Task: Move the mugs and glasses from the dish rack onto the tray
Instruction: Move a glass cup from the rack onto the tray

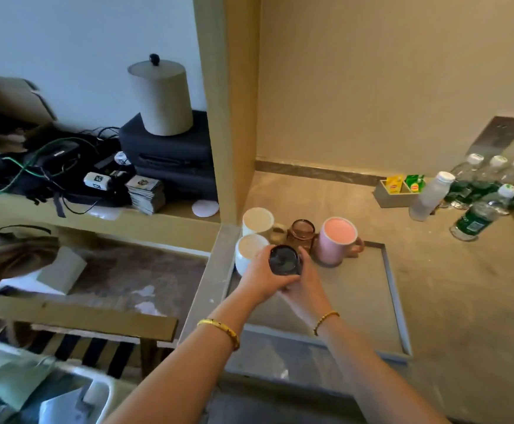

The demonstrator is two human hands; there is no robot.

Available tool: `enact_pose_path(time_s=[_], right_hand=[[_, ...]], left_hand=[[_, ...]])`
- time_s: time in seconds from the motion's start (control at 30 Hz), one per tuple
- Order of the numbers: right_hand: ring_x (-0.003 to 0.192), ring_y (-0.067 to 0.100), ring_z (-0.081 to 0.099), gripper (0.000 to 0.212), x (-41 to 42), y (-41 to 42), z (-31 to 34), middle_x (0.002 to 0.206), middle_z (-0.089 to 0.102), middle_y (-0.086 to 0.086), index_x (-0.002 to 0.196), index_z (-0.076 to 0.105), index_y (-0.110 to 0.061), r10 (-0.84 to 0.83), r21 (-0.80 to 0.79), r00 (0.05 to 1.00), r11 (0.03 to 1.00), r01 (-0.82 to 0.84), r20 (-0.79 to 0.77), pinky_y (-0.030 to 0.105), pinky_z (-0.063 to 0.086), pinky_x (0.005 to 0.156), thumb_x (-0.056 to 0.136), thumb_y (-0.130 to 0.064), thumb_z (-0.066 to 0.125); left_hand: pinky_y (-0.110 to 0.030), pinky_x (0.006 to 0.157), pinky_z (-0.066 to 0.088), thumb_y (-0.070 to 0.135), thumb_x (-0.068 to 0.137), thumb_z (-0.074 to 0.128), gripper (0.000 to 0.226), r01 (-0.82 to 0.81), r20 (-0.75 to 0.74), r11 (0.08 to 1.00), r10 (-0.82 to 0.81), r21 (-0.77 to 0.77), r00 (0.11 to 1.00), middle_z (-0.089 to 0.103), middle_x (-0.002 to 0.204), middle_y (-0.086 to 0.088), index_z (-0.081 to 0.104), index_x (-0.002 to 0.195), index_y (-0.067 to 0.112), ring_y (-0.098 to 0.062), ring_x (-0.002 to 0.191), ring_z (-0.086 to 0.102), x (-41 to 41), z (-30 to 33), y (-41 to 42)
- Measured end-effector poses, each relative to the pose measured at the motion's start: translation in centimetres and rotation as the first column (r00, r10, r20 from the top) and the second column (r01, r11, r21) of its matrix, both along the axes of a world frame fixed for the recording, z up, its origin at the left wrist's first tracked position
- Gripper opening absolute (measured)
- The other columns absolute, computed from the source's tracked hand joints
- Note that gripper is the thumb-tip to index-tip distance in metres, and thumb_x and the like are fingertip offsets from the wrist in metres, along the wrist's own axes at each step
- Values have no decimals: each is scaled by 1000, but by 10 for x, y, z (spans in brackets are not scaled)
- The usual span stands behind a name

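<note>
A dark glass (pixel 284 259) is upright over the far left part of the grey tray (pixel 394 296), and both hands hold it. My left hand (pixel 260 278) wraps its left side and my right hand (pixel 306 284) wraps its right side. Behind it on the tray stand two white mugs (pixel 257 220) (pixel 247 249), a brown glass mug (pixel 302 233) and a pink mug (pixel 336 240). The dish rack (pixel 40 382) is white and sits at the bottom left, blurred.
Several water bottles (pixel 476 206) and a box of tea bags (pixel 398 191) stand at the right back of the counter. A wooden post (pixel 228 117) rises left of the tray. Beyond the post, a shelf holds cables, dark cases and a lamp (pixel 161 96).
</note>
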State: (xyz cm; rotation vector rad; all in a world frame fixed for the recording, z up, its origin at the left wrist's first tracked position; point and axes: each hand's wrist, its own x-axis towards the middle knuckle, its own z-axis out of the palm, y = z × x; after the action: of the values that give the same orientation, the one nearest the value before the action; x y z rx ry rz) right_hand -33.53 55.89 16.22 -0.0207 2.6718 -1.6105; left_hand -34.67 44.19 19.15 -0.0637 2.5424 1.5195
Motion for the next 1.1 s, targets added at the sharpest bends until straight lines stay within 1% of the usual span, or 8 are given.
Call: enact_pose_path(time_s=[0.1,0.23,0.4,0.53,0.67,0.77,0.97,1.1], right_hand=[[107,10,52,75,-5,24,-10,115,52,-5,119,40,-23,-43,24,999,999,43,-5,12,40,87,58,-21,84],[105,7,52,72,-13,42,-30,114,53,-6,118,39,-25,-103,-44,993,993,105,52,12,40,83,61,-24,83],[106,13,50,74,-29,55,-48,112,50,-4,113,35,-27,-190,-110,972,972,205,140,11,39,82,60,-13,85],[109,17,50,74,-39,58,-57,115,50,-2,112,36,-27,-148,-71,973,984,163,177,22,40,89,59,-12,85],[110,19,51,73,-47,52,-60,114,52,0,110,35,-28,-122,-97,970,985,144,209,26,43,93,59,-9,84],[109,21,52,74,-51,46,-61,114,53,3,110,35,-27,-123,-120,970,981,150,209,37,48,95,58,-7,83],[108,22,51,75,-51,34,-61,118,50,9,113,39,-20,-159,-142,968,972,188,194,32,45,96,56,-3,85],[112,23,51,76,-49,34,-57,123,48,11,122,38,-15,-122,-178,965,970,166,234,35,44,100,62,2,81]], left_hand=[[-22,90,38,29,65,82,66,84,-14,993,-86,-83,996,47,109,5,49,122,20,-13,105,48,-12,-4,22],[-30,96,41,38,78,70,51,254,-51,935,-275,-249,960,59,121,0,54,123,20,-19,115,52,-26,-7,28],[-40,115,14,29,92,50,53,227,-9,639,-343,-735,939,31,151,-2,34,142,20,-24,139,20,-41,-19,3],[-48,114,14,29,92,49,58,362,165,422,-434,-831,885,12,157,-3,26,145,21,-29,142,8,-42,-28,-4],[-53,114,3,31,96,41,55,349,177,358,-435,-866,883,14,156,-5,22,146,21,-31,143,6,-43,-29,2],[-53,114,-3,31,97,38,51,329,164,366,-414,-871,896,17,155,-6,25,146,19,-31,143,5,-41,-29,6],[-39,116,5,29,96,42,52,255,-4,645,-372,-720,928,33,149,3,26,145,24,-20,141,15,-49,-29,20],[-35,111,15,29,95,44,44,311,16,568,-464,-762,886,43,143,0,41,138,25,-23,136,26,-56,-32,28]])
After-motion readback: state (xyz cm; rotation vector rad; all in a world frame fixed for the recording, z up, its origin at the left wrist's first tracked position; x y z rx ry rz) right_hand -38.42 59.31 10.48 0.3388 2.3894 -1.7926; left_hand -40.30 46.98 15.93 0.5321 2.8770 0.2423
